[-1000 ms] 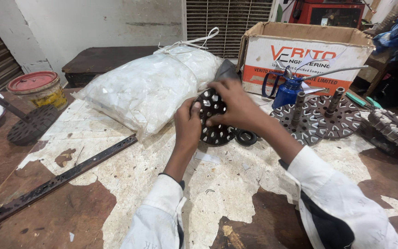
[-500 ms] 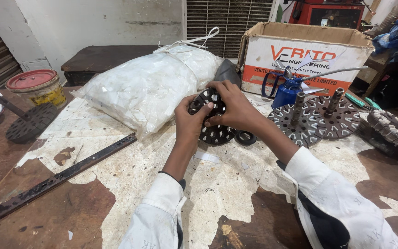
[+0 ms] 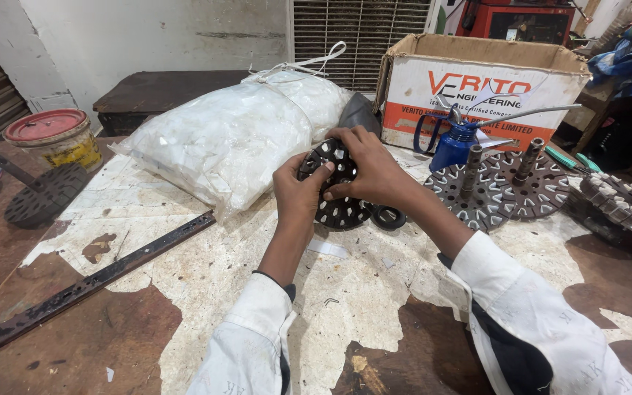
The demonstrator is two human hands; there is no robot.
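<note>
A black round disc (image 3: 336, 192) with pale wedge-shaped marks lies on the desk (image 3: 184, 292), tilted up slightly at its far edge. Both hands hold it: the left hand (image 3: 298, 192) has its grip closed on the near left rim, thumb on top, and the right hand (image 3: 366, 170) has its grip closed over the top right part, fingers spread on the face. Just right of the grip lies a small black ring (image 3: 388, 216), touching the disc's edge. Left of the grip a white plastic sack (image 3: 232, 135) rests against the disc. Further right stand two grey discs with posts (image 3: 502, 189), a blue oil can (image 3: 453, 145) and a cardboard box (image 3: 477, 80). Well left lies a dark metal bar (image 3: 89, 281).
</note>
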